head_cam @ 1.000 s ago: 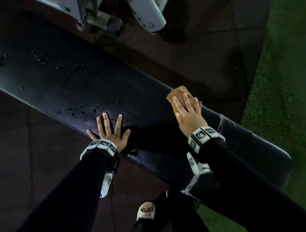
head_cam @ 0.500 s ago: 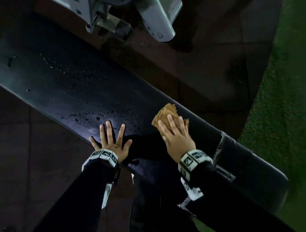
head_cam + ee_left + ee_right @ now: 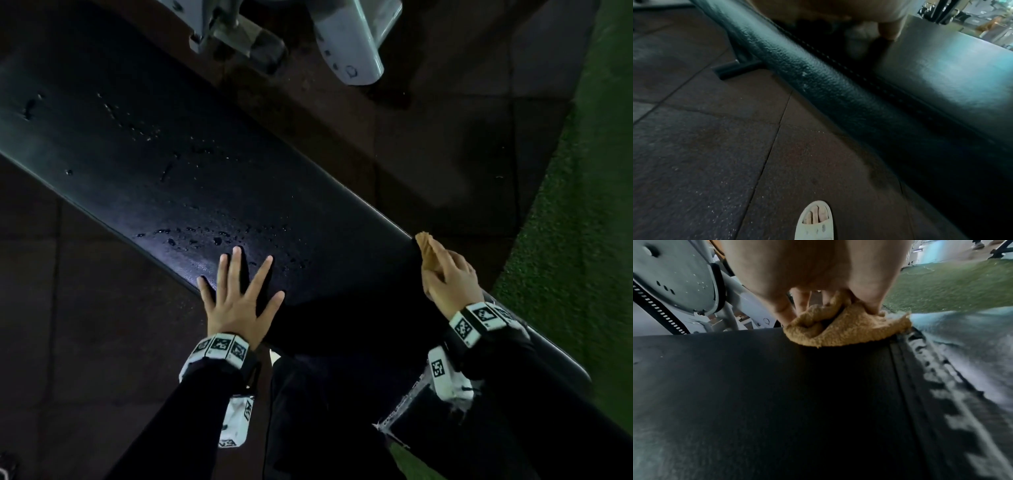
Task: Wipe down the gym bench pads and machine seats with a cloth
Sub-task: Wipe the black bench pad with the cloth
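**Cloth at the far edge, wet patch off to its left**

At far left, the black bench pad [image 3: 171, 164] runs diagonally, its long axis going from upper left to lower right. Droplets [image 3: 212, 236] bead on it just beyond the left hand [image 3: 239, 301], which lies flat on the pad's near edge, fingers [image 3: 236, 263] straight and spread, holding nothing. Further right, the right hand [image 3: 448, 284] bunches the tan terry cloth [image 3: 844, 326] in curled fingers [image 3: 871, 305], pressing it onto the pad's far edge near the seam. The unwiped droplets lie left of the cloth, along the pad's length, so the right hand is likely the one to sweep leftward.
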### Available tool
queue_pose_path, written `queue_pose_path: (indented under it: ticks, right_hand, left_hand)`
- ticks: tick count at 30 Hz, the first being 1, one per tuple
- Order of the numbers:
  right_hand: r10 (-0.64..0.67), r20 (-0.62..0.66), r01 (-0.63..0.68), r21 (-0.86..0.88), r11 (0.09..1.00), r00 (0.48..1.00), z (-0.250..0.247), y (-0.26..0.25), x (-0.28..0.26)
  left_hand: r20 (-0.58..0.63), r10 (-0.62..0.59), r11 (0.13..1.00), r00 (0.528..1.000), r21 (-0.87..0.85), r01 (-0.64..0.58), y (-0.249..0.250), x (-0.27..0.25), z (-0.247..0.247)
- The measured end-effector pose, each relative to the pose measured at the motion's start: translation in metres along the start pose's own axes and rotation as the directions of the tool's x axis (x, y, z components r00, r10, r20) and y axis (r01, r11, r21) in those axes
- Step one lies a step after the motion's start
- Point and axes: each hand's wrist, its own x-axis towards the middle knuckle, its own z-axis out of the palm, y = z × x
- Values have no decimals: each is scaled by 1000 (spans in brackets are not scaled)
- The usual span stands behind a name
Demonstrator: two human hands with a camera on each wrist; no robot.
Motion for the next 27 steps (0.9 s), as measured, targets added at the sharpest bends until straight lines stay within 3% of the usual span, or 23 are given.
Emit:
queue_pose_path:
  ticks: [3,5,9,13,18,23,27]
  right_hand:
    - [33,16,-33,19,999,999,0,-16,9]
    - [-24,24,24,11,1000,999,0,-33,18]
    - [-230,36,231,-19,973,972,8,-91,47]
    - [-264,90,267,-19,964,960,15,-144,71]
    - [-366,84,367,5,930,927,9,-131,64]
    - [-282,67,283,-7,959,957,2,-91,40]
    - [-270,65,272,-28,962,961,6,-116,46]
  left_hand:
    - [-91,-38,999,995,-36,35,-14,12,-9]
    - [-142,-103,992,985,-85,92,-29,28,-21]
    - [-51,-179,979,983,-112,172,-46,53,-36]
    - [1,-193,976,981,-101,193,-41,55,-40]
    - [166,-196,973,966,-87,212,-43,58,-52]
    - [210,-194,973,958,-82,215,-41,59,-56]
    - [220,-187,975,957,-76,208,-41,58,-57]
